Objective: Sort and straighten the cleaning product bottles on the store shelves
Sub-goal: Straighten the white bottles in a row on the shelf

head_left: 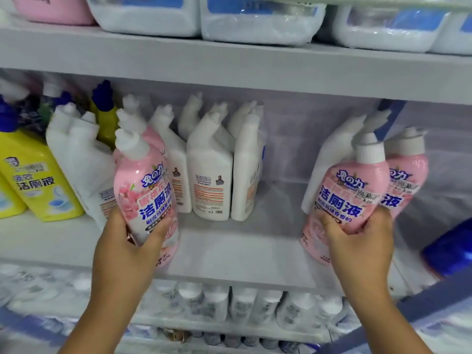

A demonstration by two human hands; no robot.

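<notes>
My left hand (127, 241) grips the base of a pink toilet-cleaner bottle (145, 185) with a white angled cap, at the left middle of the white shelf (229, 251). My right hand (357, 236) grips the base of a second pink bottle (355, 190) on the right. Another pink bottle (406, 182) stands just behind and right of it. Behind the left bottle more pink bottles show only their caps. Several white bottles (212, 169) stand in rows between my hands, and one white bottle (329, 159) leans behind the right pink one.
Yellow bottles (33, 180) with blue caps stand at the far left. White tubs (258, 19) fill the shelf above. A blue container (449, 249) pokes in at the right edge. Small white bottles (242, 305) line the shelf below.
</notes>
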